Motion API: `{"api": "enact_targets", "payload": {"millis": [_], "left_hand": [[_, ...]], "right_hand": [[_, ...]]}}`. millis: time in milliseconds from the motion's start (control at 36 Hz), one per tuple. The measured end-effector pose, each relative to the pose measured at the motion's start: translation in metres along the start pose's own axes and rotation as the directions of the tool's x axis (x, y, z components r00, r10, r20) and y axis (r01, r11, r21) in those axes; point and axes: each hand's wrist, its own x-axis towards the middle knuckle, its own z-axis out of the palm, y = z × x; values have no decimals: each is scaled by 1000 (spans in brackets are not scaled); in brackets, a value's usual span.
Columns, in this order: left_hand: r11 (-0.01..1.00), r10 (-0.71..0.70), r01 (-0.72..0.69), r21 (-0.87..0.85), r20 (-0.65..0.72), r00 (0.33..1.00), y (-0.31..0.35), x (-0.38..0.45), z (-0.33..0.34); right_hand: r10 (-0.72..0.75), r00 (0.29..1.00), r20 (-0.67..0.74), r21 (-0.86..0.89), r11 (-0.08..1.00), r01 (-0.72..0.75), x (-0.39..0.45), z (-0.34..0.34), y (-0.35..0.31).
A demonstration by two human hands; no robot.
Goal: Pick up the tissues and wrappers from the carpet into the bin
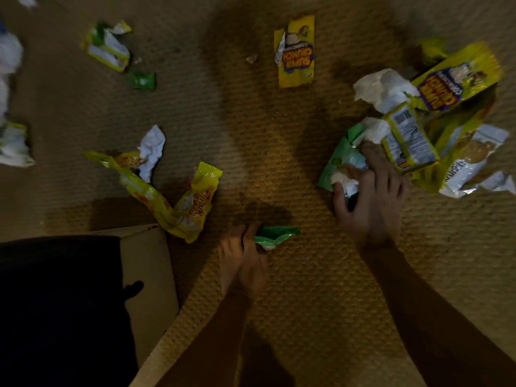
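We're over a coarse, woven tan carpet (265, 152) w/ litter all round. Our left hand (243, 261) is clenched round a small crinkly green wrapper (275, 237), glossy foil w/ a pale inside, poking out to the right of the fingers. Our right hand (368, 202) has its fingers curled into a heap of rubbish, pinching a crumpled white tissue (344, 180) against a light green packet (335, 163); how much of the heap it actually holds, we can't tell. Just beside it lie a yellow packet w/ a printed label (407, 141), a big shiny yellow snack bag (458, 82) and a soft bunched tissue (382, 88).

Centre top, a flat torn yellow wrapper (296, 51) lies alone. To the left, twisted yellow wrappers (173, 205) touch a creased white tissue (152, 152); further up a yellow-green wrapper (107, 46) and a small green scrap (143, 80).

Bottom left, a cardboard box (150, 275) w/ a black lining (61, 303) is cut off by the edge; its inside is too dark to read. White bits at the left edge are blurred and cropped.
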Motion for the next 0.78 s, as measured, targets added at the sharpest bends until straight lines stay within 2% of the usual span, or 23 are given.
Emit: {"api": "enact_targets", "payload": {"millis": [167, 444, 583, 778], "left_hand": [[1000, -17, 17, -15, 13, 1000, 1, -1, 0], [997, -68, 69, -18, 38, 997, 10, 2, -9], [1000, -25, 25, -7, 12, 1000, 11, 4, -12], [999, -18, 17, -27, -5, 1000, 11, 3, -14]], "right_hand": [[57, 997, -56, -47, 997, -60, -3, 4, -1], [19, 999, -43, 63, 998, -17, 0, 1, 0], [18, 1000, 25, 113, 993, -20, -4, -5, 0], [0, 1000, -24, 176, 984, 4, -9, -9, -1]]}}
